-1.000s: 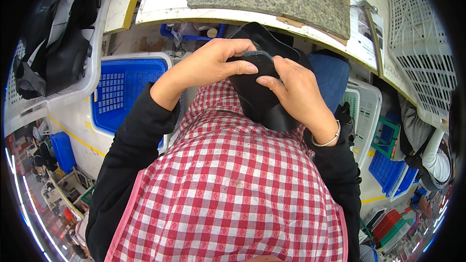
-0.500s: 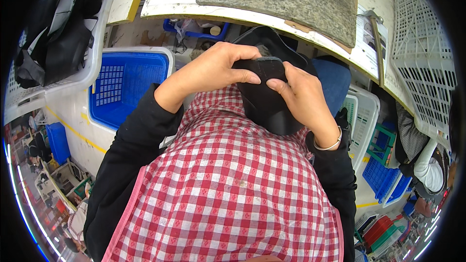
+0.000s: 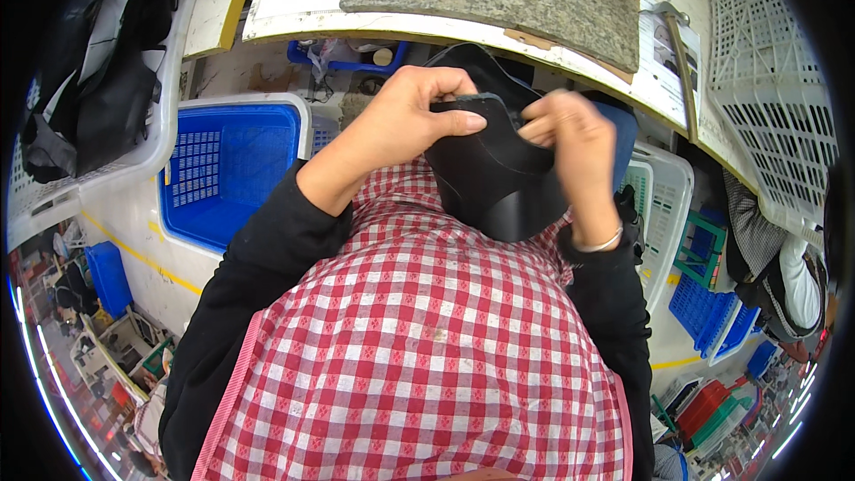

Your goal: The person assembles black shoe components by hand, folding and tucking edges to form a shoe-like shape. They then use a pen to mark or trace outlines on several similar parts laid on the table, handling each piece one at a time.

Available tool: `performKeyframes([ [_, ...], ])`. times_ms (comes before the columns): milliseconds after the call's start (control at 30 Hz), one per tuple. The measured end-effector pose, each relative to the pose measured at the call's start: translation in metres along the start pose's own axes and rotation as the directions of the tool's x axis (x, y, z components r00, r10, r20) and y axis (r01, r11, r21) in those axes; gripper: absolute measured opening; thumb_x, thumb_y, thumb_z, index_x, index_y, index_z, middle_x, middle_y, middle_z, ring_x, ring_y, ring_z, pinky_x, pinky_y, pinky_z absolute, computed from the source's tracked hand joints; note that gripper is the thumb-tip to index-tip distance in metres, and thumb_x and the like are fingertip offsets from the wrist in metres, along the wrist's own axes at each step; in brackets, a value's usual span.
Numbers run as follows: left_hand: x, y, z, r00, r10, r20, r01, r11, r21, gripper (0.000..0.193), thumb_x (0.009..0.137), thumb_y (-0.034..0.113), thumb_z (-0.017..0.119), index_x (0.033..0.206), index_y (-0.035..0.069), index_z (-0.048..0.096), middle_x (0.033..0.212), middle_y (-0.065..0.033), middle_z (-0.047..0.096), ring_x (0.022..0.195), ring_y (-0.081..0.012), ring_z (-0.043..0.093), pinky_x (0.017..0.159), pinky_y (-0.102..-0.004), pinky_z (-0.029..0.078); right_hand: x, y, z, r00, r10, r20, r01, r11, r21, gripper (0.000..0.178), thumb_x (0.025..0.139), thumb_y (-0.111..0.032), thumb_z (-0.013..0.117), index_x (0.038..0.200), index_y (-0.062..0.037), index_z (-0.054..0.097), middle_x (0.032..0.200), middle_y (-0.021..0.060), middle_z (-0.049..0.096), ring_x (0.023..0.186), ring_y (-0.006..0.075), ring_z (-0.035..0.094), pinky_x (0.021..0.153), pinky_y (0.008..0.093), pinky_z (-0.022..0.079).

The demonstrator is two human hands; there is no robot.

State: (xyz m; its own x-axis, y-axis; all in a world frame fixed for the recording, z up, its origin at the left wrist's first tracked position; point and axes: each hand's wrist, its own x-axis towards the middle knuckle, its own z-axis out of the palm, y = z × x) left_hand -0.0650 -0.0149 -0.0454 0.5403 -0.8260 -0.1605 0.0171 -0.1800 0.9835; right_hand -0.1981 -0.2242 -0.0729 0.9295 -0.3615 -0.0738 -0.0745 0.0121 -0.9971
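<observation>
A black leather shoe upper [image 3: 499,174] with stitched seams rests against my lap, its curved top edge raised. My left hand [image 3: 423,111] is closed on that edge, the thumb on the near face and the fingers behind. Just to the right of the edge is my right hand [image 3: 570,138], with a bracelet at the wrist. Its fingers are curled in a pinch and partly blurred. Whatever may be between those fingertips is too small to make out.
Ahead is a worktable [image 3: 285,22] with a grey stone slab [image 3: 490,0] and a hammer [image 3: 681,62]. A blue bin [image 3: 236,205] stands at left, below a basket of black leather pieces [image 3: 98,116]. White baskets [image 3: 770,98] line the right side.
My right hand has left its thumb grip on the upper's edge and moved right, fingers now curled. My left hand keeps its hold. The upper's top edge has opened out.
</observation>
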Motion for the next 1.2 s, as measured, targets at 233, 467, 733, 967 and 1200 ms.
performKeyframes([
  [233, 0.006, -0.007, -0.003, 0.998, 0.055, 0.001, -0.055, 0.995, 0.078, 0.012, 0.088, 0.004, 0.076, 0.094, 0.001, 0.066, 0.087, 0.0028, 0.063, 0.085, -0.0055, 0.058, 0.078, -0.0244, 0.048, 0.003, -0.012, -0.061, 0.978, -0.168, -0.127, 0.152, 0.980, -0.126, 0.020, 0.102, -0.015, 0.064, 0.113, 0.0001, 0.071, 0.091, 0.0066, 0.073, 0.089, 0.0150, 0.071, 0.084, 0.0281, 0.056],
  [467, 0.006, 0.016, 0.016, 0.999, -0.041, -0.021, 0.043, 0.997, 0.057, 0.011, 0.086, 0.003, 0.075, 0.088, 0.001, 0.064, 0.079, 0.0039, 0.062, 0.076, -0.0038, 0.054, 0.068, -0.0227, 0.046, -0.010, -0.016, -0.012, 0.946, -0.159, 0.281, 0.276, 0.850, -0.448, 0.033, 0.084, -0.036, 0.079, 0.102, -0.0092, 0.070, 0.085, 0.0139, 0.072, 0.080, 0.0376, 0.070, 0.073, 0.0456, 0.055],
  [733, -0.007, 0.023, 0.015, 0.997, -0.077, -0.013, 0.078, 0.986, 0.149, 0.016, 0.084, 0.005, 0.081, 0.089, -0.001, 0.067, 0.076, 0.0033, 0.065, 0.072, -0.0032, 0.055, 0.063, -0.0226, 0.046, -0.020, -0.020, -0.001, 0.928, -0.091, 0.360, 0.280, 0.809, -0.517, 0.035, 0.088, -0.043, 0.074, 0.091, -0.0094, 0.066, 0.080, 0.0176, 0.070, 0.080, 0.0413, 0.068, 0.069, 0.0511, 0.051],
  [967, -0.010, 0.052, 0.035, 0.995, -0.026, 0.099, 0.009, 0.986, 0.169, 0.028, 0.077, -0.005, 0.080, 0.103, -0.003, 0.071, 0.085, 0.0001, 0.070, 0.080, -0.0050, 0.060, 0.071, -0.0224, 0.049, -0.046, -0.033, -0.016, 0.893, -0.307, 0.330, 0.445, 0.719, -0.534, 0.036, 0.082, -0.040, 0.079, 0.086, -0.0088, 0.062, 0.084, 0.0097, 0.070, 0.085, 0.0348, 0.069, 0.068, 0.0483, 0.051],
  [1200, 0.000, 0.059, 0.052, 0.990, -0.040, 0.135, 0.009, 0.975, 0.223, 0.040, 0.075, -0.006, 0.079, 0.113, -0.003, 0.068, 0.092, -0.0026, 0.071, 0.083, -0.0061, 0.063, 0.075, -0.0223, 0.050, -0.044, -0.041, -0.035, 0.902, -0.274, 0.335, 0.400, 0.822, -0.405, 0.035, 0.083, -0.036, 0.079, 0.094, -0.0056, 0.065, 0.084, 0.0125, 0.070, 0.081, 0.0338, 0.070, 0.068, 0.0438, 0.052],
])
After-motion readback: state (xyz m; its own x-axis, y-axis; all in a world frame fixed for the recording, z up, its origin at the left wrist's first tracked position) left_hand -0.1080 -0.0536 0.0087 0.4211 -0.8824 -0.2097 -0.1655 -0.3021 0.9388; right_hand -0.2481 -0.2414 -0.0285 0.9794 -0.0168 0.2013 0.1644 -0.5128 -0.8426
